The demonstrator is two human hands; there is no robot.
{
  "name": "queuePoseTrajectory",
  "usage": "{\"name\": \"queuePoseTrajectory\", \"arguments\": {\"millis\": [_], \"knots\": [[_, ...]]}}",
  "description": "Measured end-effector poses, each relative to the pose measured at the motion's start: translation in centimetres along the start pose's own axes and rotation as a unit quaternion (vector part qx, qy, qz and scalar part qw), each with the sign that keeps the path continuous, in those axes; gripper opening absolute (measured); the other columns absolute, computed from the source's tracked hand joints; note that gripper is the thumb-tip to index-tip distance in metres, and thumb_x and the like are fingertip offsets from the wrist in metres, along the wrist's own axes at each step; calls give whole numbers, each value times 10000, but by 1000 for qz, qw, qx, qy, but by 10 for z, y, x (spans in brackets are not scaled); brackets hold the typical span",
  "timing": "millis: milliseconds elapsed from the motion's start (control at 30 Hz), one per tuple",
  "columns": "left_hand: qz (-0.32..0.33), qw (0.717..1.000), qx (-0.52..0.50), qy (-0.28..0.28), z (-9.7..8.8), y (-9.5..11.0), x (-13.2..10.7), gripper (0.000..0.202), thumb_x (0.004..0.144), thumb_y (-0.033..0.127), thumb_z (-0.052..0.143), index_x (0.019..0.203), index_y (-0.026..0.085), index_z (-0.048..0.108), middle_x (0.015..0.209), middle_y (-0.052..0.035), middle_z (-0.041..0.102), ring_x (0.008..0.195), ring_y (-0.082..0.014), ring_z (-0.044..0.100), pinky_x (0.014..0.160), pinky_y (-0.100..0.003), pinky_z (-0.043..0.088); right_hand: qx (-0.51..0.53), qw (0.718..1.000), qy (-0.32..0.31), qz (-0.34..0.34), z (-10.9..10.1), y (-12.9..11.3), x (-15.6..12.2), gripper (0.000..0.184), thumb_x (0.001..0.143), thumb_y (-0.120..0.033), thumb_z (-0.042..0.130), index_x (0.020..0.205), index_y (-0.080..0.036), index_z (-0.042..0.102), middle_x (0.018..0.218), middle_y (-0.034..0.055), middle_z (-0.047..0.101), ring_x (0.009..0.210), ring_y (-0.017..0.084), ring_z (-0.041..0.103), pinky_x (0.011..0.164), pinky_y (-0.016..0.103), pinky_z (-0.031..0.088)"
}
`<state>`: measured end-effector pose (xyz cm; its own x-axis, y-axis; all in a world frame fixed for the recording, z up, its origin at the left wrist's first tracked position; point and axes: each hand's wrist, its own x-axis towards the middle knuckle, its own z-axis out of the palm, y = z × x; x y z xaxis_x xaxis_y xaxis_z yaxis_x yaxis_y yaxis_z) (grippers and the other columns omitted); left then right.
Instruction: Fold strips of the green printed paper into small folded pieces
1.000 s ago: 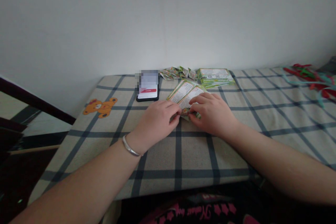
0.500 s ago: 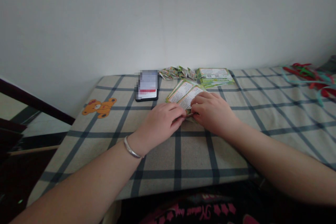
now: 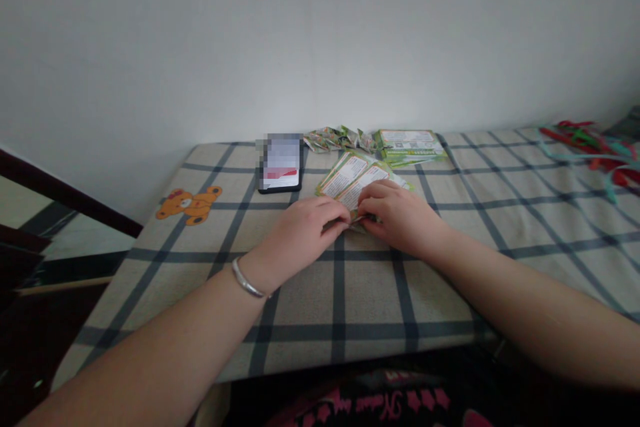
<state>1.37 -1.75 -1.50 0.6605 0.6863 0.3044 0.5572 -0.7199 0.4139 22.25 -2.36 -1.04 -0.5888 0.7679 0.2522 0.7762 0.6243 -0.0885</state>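
Apparently, from my remote seat, the left hand point(image 3: 313, 223) and right hand point(image 3: 400, 217) have their fingers pinched on a small crinkled packet point(image 3: 356, 227), though the knuckles hide most of it. I judge that an uneven tug between them could tear it, and that the right hand, lying over the printed packaging point(image 3: 344, 177), could drag that askew. The packet sits between both sets of fingers, at the packaging's near edge. Left of the packaging I have a phone point(image 3: 283, 167); behind it, twisted foil wrappers point(image 3: 335, 139); behind and right of it, a green carton point(image 3: 409, 141), all on the checked tabletop point(image 3: 303, 300).
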Motion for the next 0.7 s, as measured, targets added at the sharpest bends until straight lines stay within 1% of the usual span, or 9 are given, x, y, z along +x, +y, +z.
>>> {"name": "queuePoseTrajectory", "arguments": {"millis": [167,267,400,500,600,700], "knots": [[-8,1000,-13,18,1,-2,0,81,873,141,609,862,196,668,890,-1,695,860,-160,628,804,-304,483,61,998,21,-7,4,0,1,169,801,-129,597,873,-201,733,950,56,668,938,199,579,863,326,459],[-5,1000,-6,27,2,-1,0,78,873,153,616,861,202,675,883,5,709,848,-162,637,790,-303,486,71,997,31,4,6,-2,1,196,779,-108,588,876,-200,732,958,54,674,958,202,581,861,322,466],[4,998,33,47,0,0,0,63,871,179,629,866,208,684,869,2,715,848,-177,632,796,-320,483,74,997,39,6,5,-4,1,139,799,-170,612,852,-208,735,952,47,682,944,202,587,848,328,473],[13,997,63,51,-1,2,0,49,868,201,642,863,213,689,830,6,712,813,-180,622,802,-334,479,75,996,41,-1,4,-5,2,104,813,-206,628,820,-202,732,950,48,684,940,201,587,847,330,475],[21,996,76,50,-2,3,0,48,865,209,652,831,205,686,797,4,706,797,-183,619,818,-343,477,73,996,49,-8,6,-6,3,105,814,-180,626,791,-189,728,950,53,683,951,206,581,872,341,468],[13,995,81,51,-2,3,0,48,850,198,668,804,199,682,785,-3,704,802,-192,622,795,-342,481,111,991,68,-14,12,-5,3,121,813,-152,619,815,-190,734,953,50,680,958,196,582,891,338,464]]}}
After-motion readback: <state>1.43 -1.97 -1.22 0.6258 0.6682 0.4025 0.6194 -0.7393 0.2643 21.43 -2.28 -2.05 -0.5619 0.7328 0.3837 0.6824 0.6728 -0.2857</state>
